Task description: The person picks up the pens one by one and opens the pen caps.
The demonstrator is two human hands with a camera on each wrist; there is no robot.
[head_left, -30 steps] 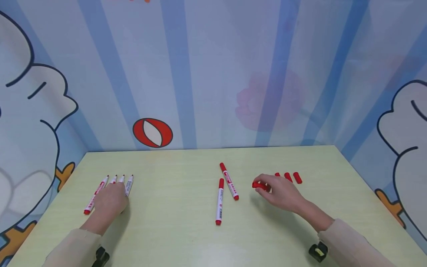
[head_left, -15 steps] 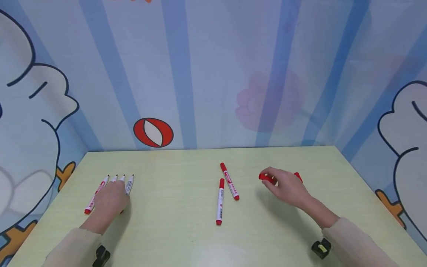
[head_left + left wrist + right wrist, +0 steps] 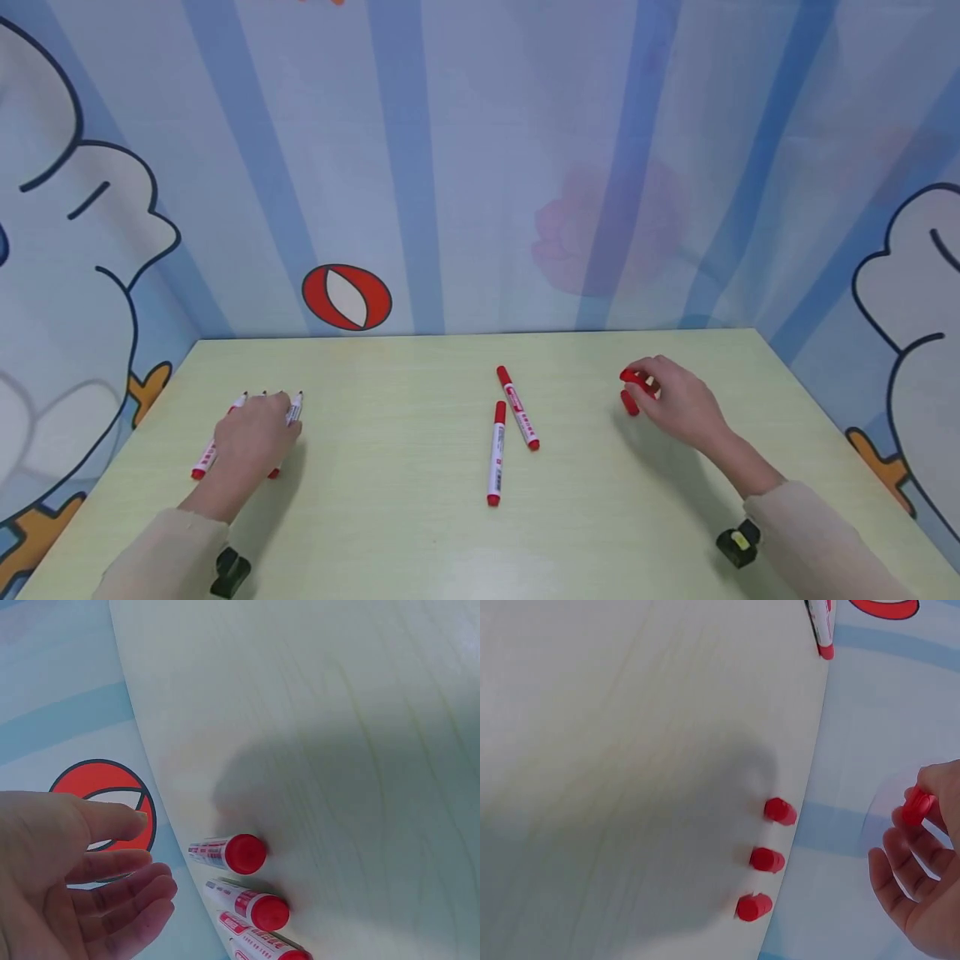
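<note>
My left hand [image 3: 255, 433] hovers over a row of uncapped red markers [image 3: 208, 457] at the table's left side, partly hiding them. In the left wrist view, its loosely bent fingers [image 3: 124, 907] hold nothing, and the markers' red ends [image 3: 246, 854] lie beyond them. At the right, my right hand [image 3: 678, 404] pinches a red marker cap [image 3: 917, 806] between thumb and forefinger, above the table. Below it, three more red caps [image 3: 766, 859] lie in a row in the right wrist view; the hand mostly hides them in the head view.
Two capped red markers [image 3: 497, 454] [image 3: 517, 408] lie at mid-table, angled towards each other. Behind the pale table [image 3: 397, 517] rises a blue striped backdrop [image 3: 480, 167] with cartoon prints, which also closes off both sides.
My right hand has moved right and towards the back with the cap, passing over the loose caps. My left hand has shifted slightly up over the markers, and its thumb now shows.
</note>
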